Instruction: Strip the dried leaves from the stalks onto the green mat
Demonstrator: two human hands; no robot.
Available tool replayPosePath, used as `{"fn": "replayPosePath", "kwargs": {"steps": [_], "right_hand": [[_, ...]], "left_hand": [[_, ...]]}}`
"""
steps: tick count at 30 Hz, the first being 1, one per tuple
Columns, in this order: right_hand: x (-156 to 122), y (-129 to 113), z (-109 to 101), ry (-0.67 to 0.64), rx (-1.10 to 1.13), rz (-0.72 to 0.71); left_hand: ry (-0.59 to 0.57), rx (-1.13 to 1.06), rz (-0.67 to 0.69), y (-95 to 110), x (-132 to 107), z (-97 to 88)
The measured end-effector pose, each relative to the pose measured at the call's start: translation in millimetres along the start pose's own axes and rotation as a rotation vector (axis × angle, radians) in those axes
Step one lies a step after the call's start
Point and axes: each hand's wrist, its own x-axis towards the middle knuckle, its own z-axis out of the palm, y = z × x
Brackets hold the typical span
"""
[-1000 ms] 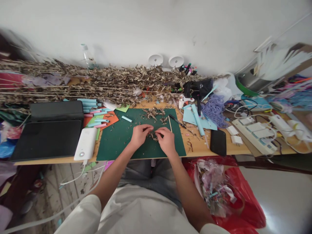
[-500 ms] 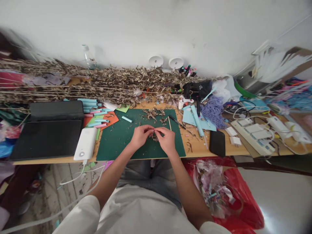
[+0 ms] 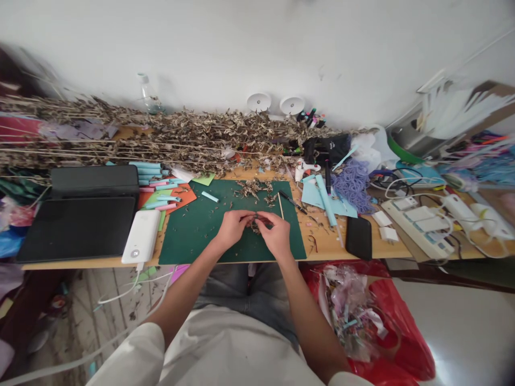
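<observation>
My left hand [image 3: 233,226] and my right hand [image 3: 274,230] meet fingertip to fingertip over the green mat [image 3: 193,230]. Both are pinched closed on a small bit of dried leaf [image 3: 255,216], mostly covered by the fingers. Beneath them, on the mat, is a little heap of brown leaf crumbs [image 3: 255,228]. Farther back on the mat rests a larger pile of dried leaves [image 3: 251,187]. A thin wooden stick [image 3: 280,206] and a black pen [image 3: 293,202] lie just beyond my right hand. A rolled light-blue paper tube [image 3: 210,197] lies beyond my left.
Long bundles of dried leafy stems [image 3: 193,134] run along the wall. At left are a black tablet case [image 3: 76,228], a white power bank [image 3: 140,236] and coloured paper tubes [image 3: 161,187]. A phone [image 3: 359,237], purple yarn [image 3: 354,185] and a power strip [image 3: 418,228] sit at right.
The fingers of both hands have shifted slightly and curled more over the leaf bit, thumbs lower and a little farther apart. Objects on the table stay where they were.
</observation>
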Motion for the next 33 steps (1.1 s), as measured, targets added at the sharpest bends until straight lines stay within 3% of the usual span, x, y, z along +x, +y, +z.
{"fn": "replayPosePath", "kwargs": {"steps": [4, 12, 17, 20, 24, 28, 33], "right_hand": [[-1, -3, 1, 0.024, 0.03, -0.009], [-3, 2, 8, 0.068, -0.281, -0.119], [-2, 10, 4, -0.002, -0.287, -0.151], [-1, 11, -2, -0.055, -0.282, -0.135], [1, 10, -10, -0.065, -0.277, -0.12], [9, 13, -17, -0.103, -0.286, -0.136], [38, 17, -25, -0.012, -0.477, -0.046]], "left_hand": [[-0.019, -0.053, -0.03, 3, -1, 0.9], [0.017, 0.335, 0.122, 5, -5, 0.0], [-0.003, 0.534, 0.274, -7, -5, -2.1], [-0.048, 0.526, 0.314, -10, -5, -2.8], [0.02, 0.451, 0.286, -8, -6, -1.6], [0.015, 0.436, 0.27, -6, -8, -1.2], [0.031, 0.399, 0.297, -2, -8, -3.8]]}}
